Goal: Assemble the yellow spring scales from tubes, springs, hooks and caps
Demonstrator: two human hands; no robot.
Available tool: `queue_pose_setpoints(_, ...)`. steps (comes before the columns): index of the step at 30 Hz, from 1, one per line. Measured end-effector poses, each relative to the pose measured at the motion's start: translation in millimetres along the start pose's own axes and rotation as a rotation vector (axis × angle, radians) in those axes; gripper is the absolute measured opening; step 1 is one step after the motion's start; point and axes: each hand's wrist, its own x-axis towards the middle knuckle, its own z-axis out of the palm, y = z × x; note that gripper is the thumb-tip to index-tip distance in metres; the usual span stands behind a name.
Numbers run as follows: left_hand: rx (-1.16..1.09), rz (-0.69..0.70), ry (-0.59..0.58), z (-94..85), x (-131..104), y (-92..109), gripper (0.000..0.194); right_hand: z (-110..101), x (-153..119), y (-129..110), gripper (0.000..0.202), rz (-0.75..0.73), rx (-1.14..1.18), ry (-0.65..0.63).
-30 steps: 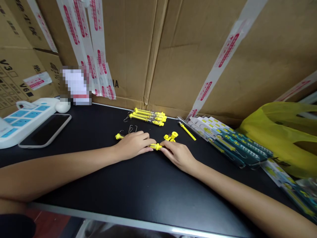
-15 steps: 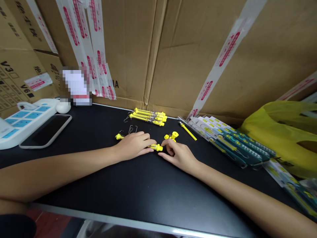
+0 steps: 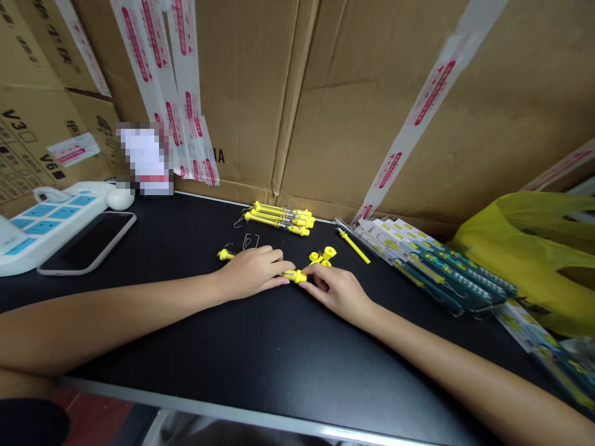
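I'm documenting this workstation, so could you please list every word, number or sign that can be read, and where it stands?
"V3": left cardboard box.
"V6": same box.
"A", ending a partly taped-over word: back cardboard.
Too small or blurred to read: other box print, red tape labels, packages, yellow bag print.
Held yellow tool: no readable text.

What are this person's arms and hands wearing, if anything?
The left hand and right hand are ungloved, with no rings visible. Both forearms show bare, without sleeve, watch or bracelet. Dark cloth at the lower left may be clothing.
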Motion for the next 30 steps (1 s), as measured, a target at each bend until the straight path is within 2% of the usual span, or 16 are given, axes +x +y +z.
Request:
queue_pose_setpoints(9, 0.001, 0.022, 0.025, 0.0, -0.7, -0.2, 0.030, -0.1, -4.0, 1.1, 0.012, -0.170, 0.051, 0.130)
queue_pose_setpoints(14, 0.000, 0.018, 0.021, 1.1, 0.0, 0.1, 0.029, -4.7, -0.8, -3.8, 0.021, -0.002, -0.031, 0.028)
queue_pose_setpoints(16, 0.000, 0.021, 0.021, 0.9, 0.3, 0.4, 0.029, -6.0, 0.2, -5.0, 0.021, 0.007, -0.055, -0.013)
queue_pose_setpoints(19, 0.004, 0.027, 0.026, 0.1, 0.5, 0.6, 0.029, -6.3, -0.5, -5.3, 0.022, -0.045, -0.058, 0.000)
queue_pose_setpoints(25, 0.010, 0.023, 0.019, -0.5, -0.3, 0.3, 0.029, -4.6, -4.3, -5.3, 0.020, -0.162, -0.059, 0.126)
queue_pose_setpoints(30, 0.011, 0.017, 0.025, 0.4, -0.5, 0.3, 0.028, -2.5, -4.3, -4.5, 0.014, -0.229, -0.061, 0.141)
